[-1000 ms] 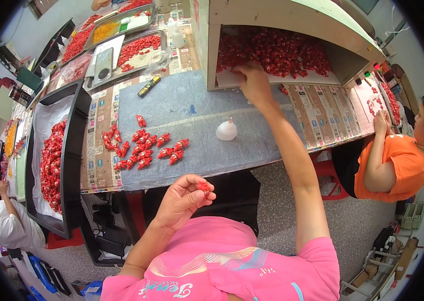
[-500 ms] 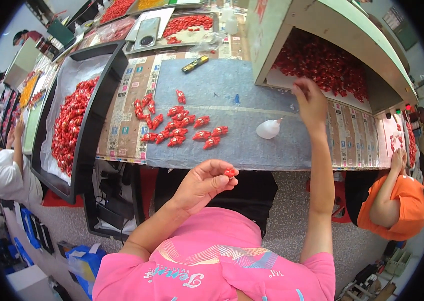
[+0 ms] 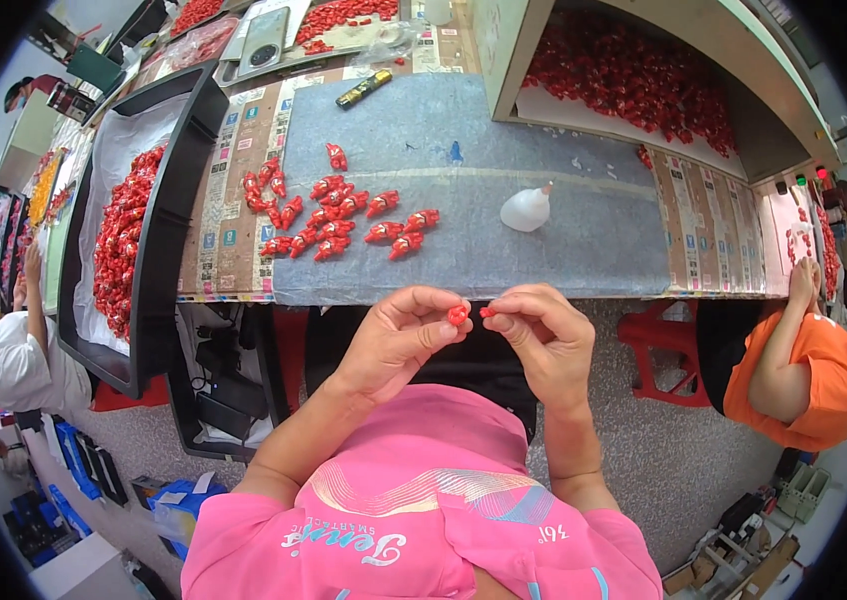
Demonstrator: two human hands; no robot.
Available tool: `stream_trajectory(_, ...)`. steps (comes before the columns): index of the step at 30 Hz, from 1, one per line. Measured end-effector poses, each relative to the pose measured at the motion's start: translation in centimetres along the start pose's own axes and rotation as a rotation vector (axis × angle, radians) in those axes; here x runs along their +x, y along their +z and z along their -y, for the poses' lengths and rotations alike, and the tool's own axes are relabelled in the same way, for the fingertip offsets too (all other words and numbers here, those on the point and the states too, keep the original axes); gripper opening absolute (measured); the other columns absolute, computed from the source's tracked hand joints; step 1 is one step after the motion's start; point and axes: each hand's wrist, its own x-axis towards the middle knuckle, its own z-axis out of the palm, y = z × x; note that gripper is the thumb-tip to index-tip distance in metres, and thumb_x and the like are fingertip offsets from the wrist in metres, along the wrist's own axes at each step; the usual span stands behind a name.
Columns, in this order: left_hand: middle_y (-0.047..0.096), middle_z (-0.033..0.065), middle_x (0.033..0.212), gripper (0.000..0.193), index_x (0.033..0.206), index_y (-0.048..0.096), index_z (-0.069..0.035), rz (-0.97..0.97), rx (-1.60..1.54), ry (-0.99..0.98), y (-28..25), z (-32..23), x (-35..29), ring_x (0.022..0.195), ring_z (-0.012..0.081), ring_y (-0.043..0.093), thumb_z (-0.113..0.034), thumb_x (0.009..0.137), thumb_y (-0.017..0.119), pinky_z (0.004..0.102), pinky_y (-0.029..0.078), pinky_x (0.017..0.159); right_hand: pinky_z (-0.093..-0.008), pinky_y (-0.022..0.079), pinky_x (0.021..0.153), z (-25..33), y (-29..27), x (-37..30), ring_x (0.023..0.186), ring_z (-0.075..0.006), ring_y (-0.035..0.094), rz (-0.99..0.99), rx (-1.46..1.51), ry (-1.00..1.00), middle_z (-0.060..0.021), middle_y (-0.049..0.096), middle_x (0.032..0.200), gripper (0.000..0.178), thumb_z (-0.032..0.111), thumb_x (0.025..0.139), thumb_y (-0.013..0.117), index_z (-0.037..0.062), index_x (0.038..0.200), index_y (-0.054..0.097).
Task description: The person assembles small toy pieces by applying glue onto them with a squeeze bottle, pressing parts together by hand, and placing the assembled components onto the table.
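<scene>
Head view: two small, glossy red pieces face each other in front of the person's chest, just short of the table's near edge. The left hand (image 3: 398, 335) pinches the first red piece (image 3: 457, 316) between thumb and fingertips; it is rounded and lumpy, with its finer detail too small to tell. The right hand (image 3: 548, 345) has its thumb and fingers closed on the second red piece (image 3: 486, 311), which is mostly covered, only a small bright part showing. The two pieces are near each other, with a narrow gap between them.

Beyond the hands, a blue-grey mat (image 3: 583, 255) covers the middle of a table (image 3: 218, 200) faced with printed paper. A loose group of red figures (image 3: 333, 205) with pale and gold touches lies toward the mat's left side, some of it on the paper. A white squeeze bottle (image 3: 525, 210) sits to the right, and a yellow-and-black tool (image 3: 363, 89) lies farther back. On the left, a black tray (image 3: 178, 180) with a white liner (image 3: 158, 115) holds a heap of similar red items; at the back right, a pale open-fronted box (image 3: 498, 60) holds many more.

Around the table, a person in orange (image 3: 803, 385) is on the right and a person in white (image 3: 13, 355) on the left, above a speckled grey floor (image 3: 643, 430).
</scene>
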Motion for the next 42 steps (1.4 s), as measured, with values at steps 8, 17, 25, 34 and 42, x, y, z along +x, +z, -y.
stream_trajectory(8, 0.062, 0.0099, 0.105, 0.019, 0.100, 0.062, -0.003, -0.033, 0.030, -0.008, 0.2, 0.5, -0.2, 0.095, 0.0176, 0.062, 0.001, 0.082, 0.066, 0.0292, 0.051, 0.086, -0.0225, 0.050, 0.067, 0.1, 0.2, -0.7, 0.079, -0.0122, 0.062, -0.035, -0.042, -0.008, -0.0071, 0.065, 0.090, 0.015, 0.001, 0.076, 0.073, 0.0013, 0.089, 0.068)
stream_trajectory(17, 0.060, 0.0093, 0.104, 0.021, 0.097, 0.062, -0.004, 0.008, 0.096, 0.044, -0.1, 1.1, 0.3, 0.096, 0.0167, 0.060, 0.007, 0.079, 0.066, 0.0288, 0.050, 0.088, -0.0219, 0.049, 0.062, 0.1, 0.1, -0.9, 0.072, -0.0104, 0.061, -0.052, -0.051, -0.001, -0.0063, 0.064, 0.087, 0.014, -0.001, 0.074, 0.074, 0.0011, 0.087, 0.068)
stream_trajectory(25, 0.060, 0.0098, 0.105, 0.023, 0.095, 0.064, -0.004, 0.006, 0.195, 0.113, -0.1, 1.1, 0.2, 0.096, 0.0159, 0.060, 0.011, 0.077, 0.067, 0.0286, 0.050, 0.089, -0.0221, 0.049, 0.061, 0.0, 0.0, -1.1, 0.071, -0.0107, 0.061, -0.046, -0.041, 0.022, -0.0066, 0.064, 0.086, 0.013, -0.001, 0.073, 0.074, 0.0014, 0.085, 0.068)
stream_trajectory(34, 0.060, 0.0106, 0.102, 0.022, 0.090, 0.065, -0.002, -0.014, 0.440, 0.286, 0.7, 1.2, 0.1, 0.092, 0.0164, 0.061, 0.014, 0.075, 0.067, 0.0287, 0.053, 0.083, -0.0235, 0.050, 0.060, 0.4, -0.3, -0.9, 0.070, -0.0126, 0.062, -0.031, -0.170, -0.078, -0.0070, 0.065, 0.083, 0.015, -0.002, 0.072, 0.074, 0.0021, 0.085, 0.068)
stream_trajectory(42, 0.061, 0.0113, 0.102, 0.021, 0.092, 0.068, -0.001, 0.006, 0.549, 0.410, 0.6, 1.5, -0.1, 0.092, 0.0161, 0.062, 0.012, 0.075, 0.068, 0.0274, 0.053, 0.082, -0.0255, 0.052, 0.062, 0.7, -0.4, -1.0, 0.073, -0.0150, 0.064, -0.013, -0.202, -0.157, -0.0077, 0.067, 0.082, 0.016, -0.003, 0.071, 0.074, 0.0022, 0.085, 0.068)
